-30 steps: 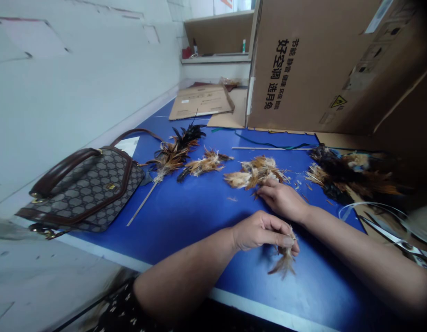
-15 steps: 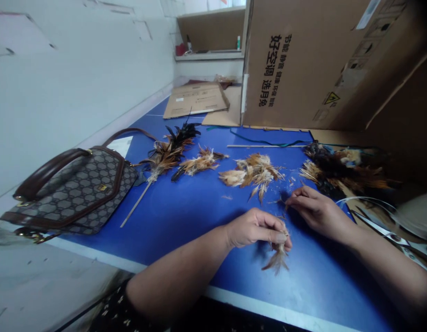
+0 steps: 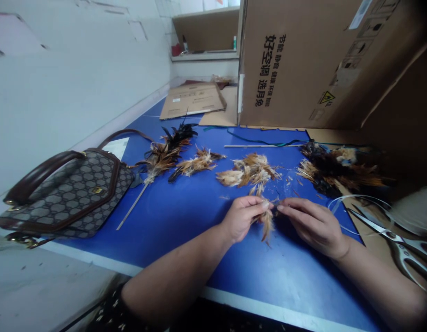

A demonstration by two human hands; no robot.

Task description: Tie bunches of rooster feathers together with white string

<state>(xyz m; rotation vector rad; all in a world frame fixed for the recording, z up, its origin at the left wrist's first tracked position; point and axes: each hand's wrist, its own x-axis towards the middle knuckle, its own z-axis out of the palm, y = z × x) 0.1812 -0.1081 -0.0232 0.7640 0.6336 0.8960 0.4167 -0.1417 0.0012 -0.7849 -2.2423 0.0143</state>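
Observation:
My left hand [image 3: 241, 216] is closed on a small brown feather tuft [image 3: 267, 227], pinched between thumb and fingers with the tips hanging down. Close by on the right, my right hand [image 3: 315, 223] is closed in a pinch at the feathers' other end; whatever lies between its fingertips is too small to make out. Just beyond the hands lies a loose pile of tan and white feathers [image 3: 248, 169]. A smaller feather bunch [image 3: 196, 162] rests left of it. Farther left is a stick with brown and black feathers [image 3: 165, 152] fixed along its upper part.
A patterned handbag [image 3: 71, 189] stands at the left edge. Dark feathers [image 3: 338, 168] are heaped at the right, near scissors [image 3: 395, 237] and a roll of clear line [image 3: 416, 210]. A large cardboard box [image 3: 303, 60] rises behind. A thin stick [image 3: 262, 146] lies on the blue table [image 3: 186, 207].
My left hand has moved up and left with the feather tuft. My right hand has come in toward it, so the fingertips of both are now close together.

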